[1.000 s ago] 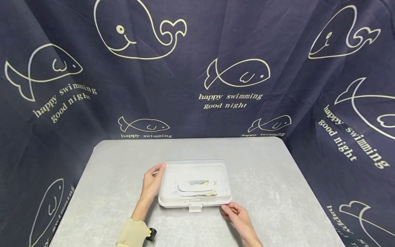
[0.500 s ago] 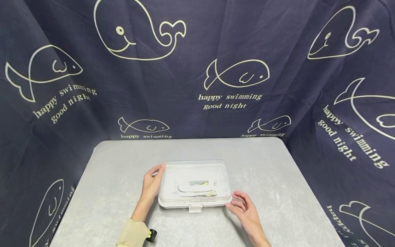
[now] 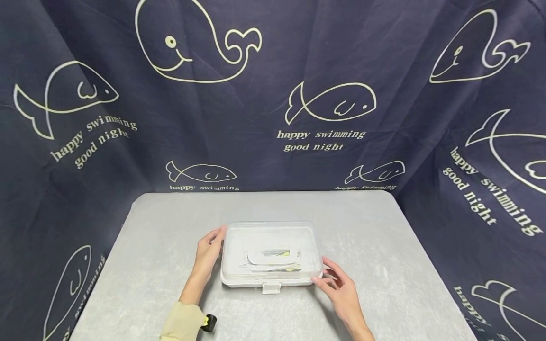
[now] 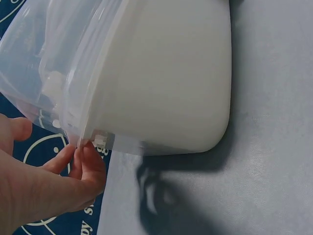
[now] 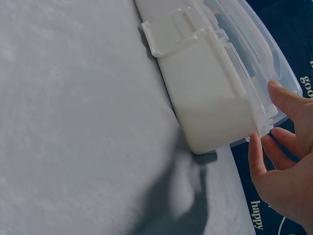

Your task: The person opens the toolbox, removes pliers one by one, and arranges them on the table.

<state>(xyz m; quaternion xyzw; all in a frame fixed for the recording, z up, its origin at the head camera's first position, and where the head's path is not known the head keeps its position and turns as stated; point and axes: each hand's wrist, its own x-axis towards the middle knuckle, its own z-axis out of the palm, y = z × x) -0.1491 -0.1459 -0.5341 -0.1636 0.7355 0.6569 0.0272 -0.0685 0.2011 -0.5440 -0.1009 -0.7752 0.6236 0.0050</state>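
A white plastic storage box (image 3: pixel 239 283) with a clear lid (image 3: pixel 273 232) rests on the table. The lid sits down on the base and has a handle (image 3: pixel 273 260). At the front, the white latch (image 5: pixel 173 39) juts out from the wall. My left hand (image 3: pixel 208 251) is at the box's left side, its bent fingertips at the lid's rim in the left wrist view, with the thumb near the lid. My right hand (image 3: pixel 343 293) holds the front right corner, thumb against the lid and fingertips at its rim. Dark and yellow items show blurred through the lid.
The grey table (image 3: pixel 170 213) is bordered by a dark blue curtain (image 3: pixel 264 109) printed with fish and whales. A small black and yellow device (image 3: pixel 209 323) sits at the left wrist, by the beige sleeve (image 3: pixel 183 322).
My right hand has shifted from the front edge round to the box's front right corner, its fingers now along the right side. The left hand and box stay nearly in place.
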